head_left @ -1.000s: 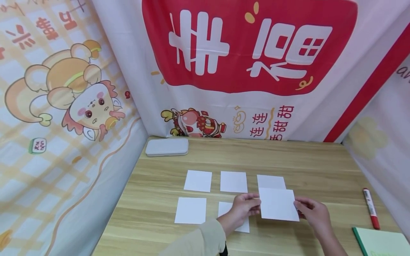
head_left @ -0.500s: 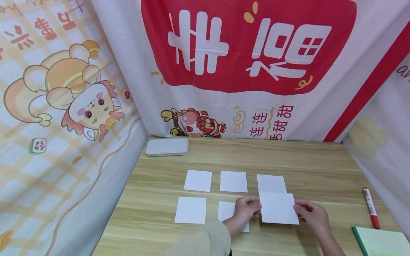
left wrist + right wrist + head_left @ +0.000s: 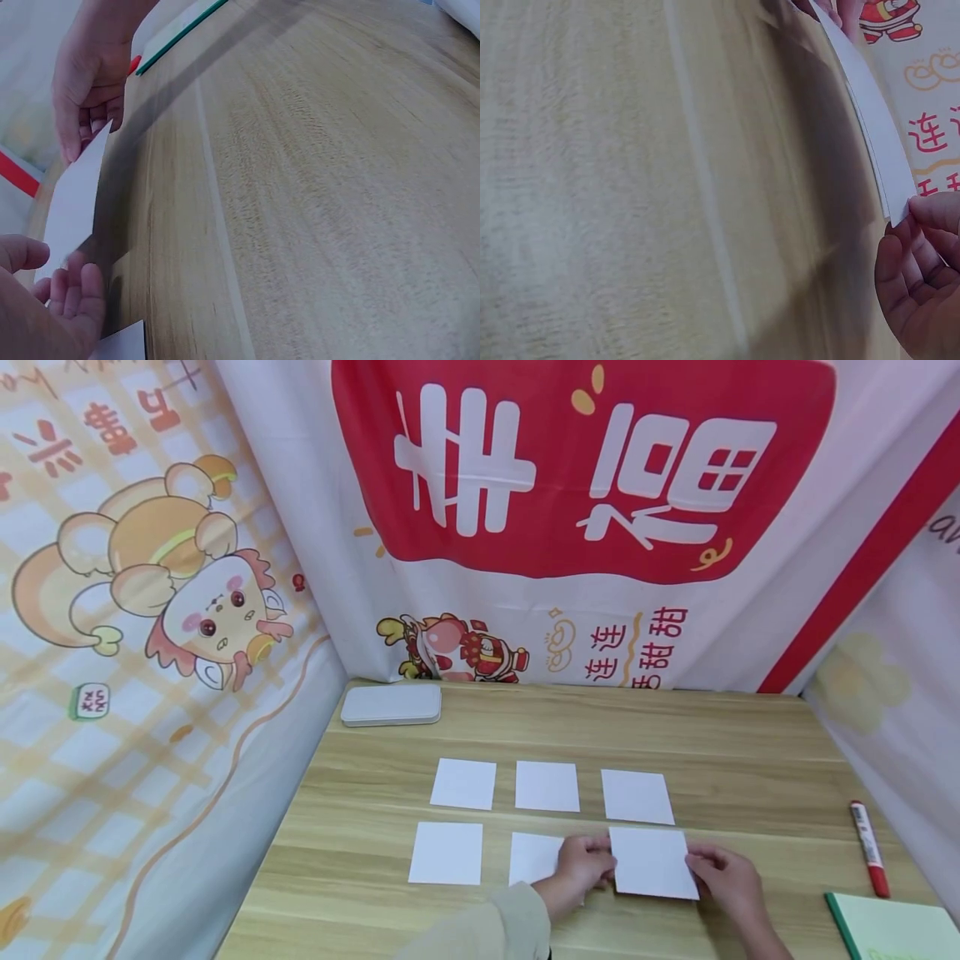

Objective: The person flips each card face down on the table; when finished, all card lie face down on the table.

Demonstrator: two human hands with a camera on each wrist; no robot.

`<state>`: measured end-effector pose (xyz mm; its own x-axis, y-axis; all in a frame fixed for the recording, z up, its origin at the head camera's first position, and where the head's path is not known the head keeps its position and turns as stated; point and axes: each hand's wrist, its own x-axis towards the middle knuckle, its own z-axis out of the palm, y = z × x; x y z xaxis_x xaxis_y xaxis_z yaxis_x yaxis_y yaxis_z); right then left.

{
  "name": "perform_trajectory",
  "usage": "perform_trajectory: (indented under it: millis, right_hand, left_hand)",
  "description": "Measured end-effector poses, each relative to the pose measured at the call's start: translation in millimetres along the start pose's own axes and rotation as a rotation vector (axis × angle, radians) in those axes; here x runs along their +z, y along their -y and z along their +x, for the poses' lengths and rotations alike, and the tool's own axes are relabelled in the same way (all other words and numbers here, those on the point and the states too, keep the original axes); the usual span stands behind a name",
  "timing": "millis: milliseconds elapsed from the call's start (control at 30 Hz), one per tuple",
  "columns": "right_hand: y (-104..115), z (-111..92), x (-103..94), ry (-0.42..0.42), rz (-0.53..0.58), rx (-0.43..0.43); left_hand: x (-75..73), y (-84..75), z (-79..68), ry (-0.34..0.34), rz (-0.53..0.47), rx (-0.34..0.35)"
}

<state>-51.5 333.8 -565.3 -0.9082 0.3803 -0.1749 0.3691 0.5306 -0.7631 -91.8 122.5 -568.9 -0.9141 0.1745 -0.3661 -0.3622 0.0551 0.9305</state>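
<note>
A square white paper card (image 3: 654,862) is held just above the table by both hands. At its left edge, my left hand (image 3: 576,872) pinches it; at the opposite edge, my right hand (image 3: 729,881) grips it between thumb and fingers. The left wrist view has the card (image 3: 75,199) tilted above its shadow. In the right wrist view, a thin second edge shows beside the card (image 3: 874,112); whether it is another card I cannot tell. Partly behind my left hand lies a white card (image 3: 532,856). Directly beyond the held one rests another card (image 3: 637,796).
More white cards lie flat: two in the far row (image 3: 547,786) and one at the near left (image 3: 446,853). A white case (image 3: 392,705) sits at the back left. On the right are a red-capped marker (image 3: 868,847) and a green-edged pad (image 3: 896,927). Printed cloth surrounds the table.
Both hands have drawn the held card down and toward me. It no longer overlaps the far right card, which now shows whole.
</note>
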Motion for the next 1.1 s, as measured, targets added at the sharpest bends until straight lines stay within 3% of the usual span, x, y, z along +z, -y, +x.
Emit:
perform_trajectory:
  millis: [233, 500, 667, 900, 1100]
  right_hand:
    - [-16.4, 3.8, 9.2, 0.055, -0.031, 0.002]
    - [-20.0, 6.4, 11.2, 0.057, -0.018, 0.008]
    - [-17.7, 4.8, 10.6, 0.036, -0.021, 0.013]
    - [-14.1, 0.9, 2.9, -0.072, -0.03, 0.012]
    - [-14.2, -0.5, 1.0, -0.058, -0.06, -0.001]
  left_hand:
    - [0.4, -0.1, -4.5, 0.047, 0.096, -0.063]
    - [0.3, -1.5, -5.0, 0.05, 0.112, -0.073]
    - [-0.9, -0.9, -5.5, 0.032, 0.098, -0.051]
    - [-2.5, -5.0, -5.1, -0.043, 0.042, 0.0]
    - [-2.5, -6.3, -4.7, -0.072, -0.047, -0.013]
